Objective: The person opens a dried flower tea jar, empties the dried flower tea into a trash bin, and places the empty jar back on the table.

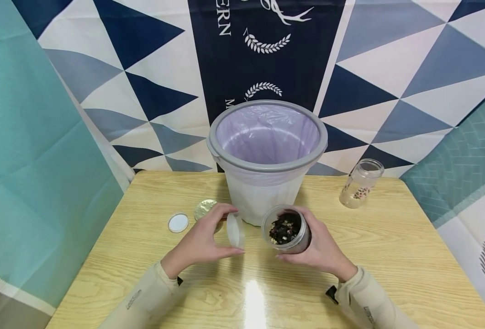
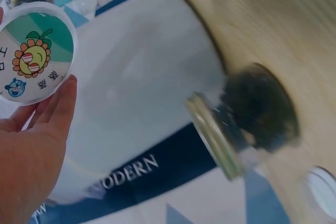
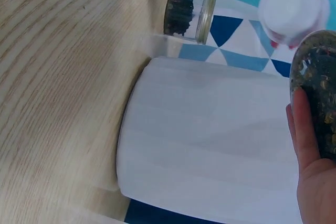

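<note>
My left hand (image 1: 201, 240) holds a round white lid (image 1: 235, 230) on edge between thumb and fingers. The left wrist view shows a cartoon sunflower on the lid's labelled side (image 2: 42, 51); its plain white side faces the other hand. My right hand (image 1: 322, 244) grips a clear jar (image 1: 297, 246), tilted with its uncovered mouth toward the head camera. Dark dried pieces with yellowish bits (image 1: 284, 230) lie inside the jar. Lid and jar are a short gap apart, in front of the bin. Part of the jar's side is hidden behind my right fingers.
A grey-rimmed white bin (image 1: 267, 167) with a lilac liner stands at the back centre of the wooden table (image 1: 308, 292). Left of it are a gold-lidded jar (image 1: 204, 208) with dark contents and a small white lid (image 1: 178, 223). A clear flower-patterned bottle (image 1: 359, 185) stands back right.
</note>
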The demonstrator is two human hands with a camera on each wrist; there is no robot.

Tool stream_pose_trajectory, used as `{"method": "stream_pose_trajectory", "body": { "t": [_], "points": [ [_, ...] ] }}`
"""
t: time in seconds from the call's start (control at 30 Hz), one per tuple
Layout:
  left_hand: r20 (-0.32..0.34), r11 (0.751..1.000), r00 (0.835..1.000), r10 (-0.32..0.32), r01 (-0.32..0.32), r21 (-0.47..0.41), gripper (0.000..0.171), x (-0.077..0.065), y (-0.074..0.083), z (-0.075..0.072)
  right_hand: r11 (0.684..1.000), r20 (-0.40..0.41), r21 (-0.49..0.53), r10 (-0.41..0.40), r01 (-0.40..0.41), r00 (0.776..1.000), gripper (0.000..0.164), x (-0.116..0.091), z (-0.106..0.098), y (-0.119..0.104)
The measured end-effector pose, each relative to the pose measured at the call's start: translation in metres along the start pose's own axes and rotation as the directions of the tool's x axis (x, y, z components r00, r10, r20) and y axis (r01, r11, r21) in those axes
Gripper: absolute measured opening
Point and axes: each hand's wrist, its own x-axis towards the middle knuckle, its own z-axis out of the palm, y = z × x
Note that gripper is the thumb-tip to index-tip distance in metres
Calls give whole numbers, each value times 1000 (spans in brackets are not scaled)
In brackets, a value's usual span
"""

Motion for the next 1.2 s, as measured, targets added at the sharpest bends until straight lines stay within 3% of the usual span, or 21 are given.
{"method": "stream_pose_trajectory", "body": {
  "t": [0.3, 0.53, 0.63, 0.77, 0.97, 1.07, 1.2],
  "points": [
    [-38, 996, 995, -91, 90, -4, 91, -23, -24, -12, 999, 0, 32, -24, 24, 1000, 101, 0, 1, -1],
    [-165, 991, 978, -131, 135, 13, 96, -27, -40, -33, 997, 8, 64, -32, 31, 999, 102, 2, 0, -5],
    [-245, 978, 947, -207, 206, -27, 92, -24, -55, -44, 996, -1, 80, -36, 36, 999, 104, 3, -1, -7],
    [-331, 946, 886, -323, 309, -95, 89, -22, -78, -60, 995, -13, 93, -41, 42, 999, 106, 4, -1, -10],
    [-367, 883, 807, -462, 456, -110, 92, -26, -112, -79, 993, -25, 111, -46, 49, 999, 106, 3, -3, -12],
    [-379, 861, 783, -494, 501, -88, 92, -32, -129, -84, 991, -28, 116, -59, 62, 998, 105, 4, -5, -13],
    [-374, 835, 768, -520, 549, -33, 91, -38, -146, -89, 990, -30, 124, -65, 69, 997, 105, 4, -6, -15]
  ]
}}
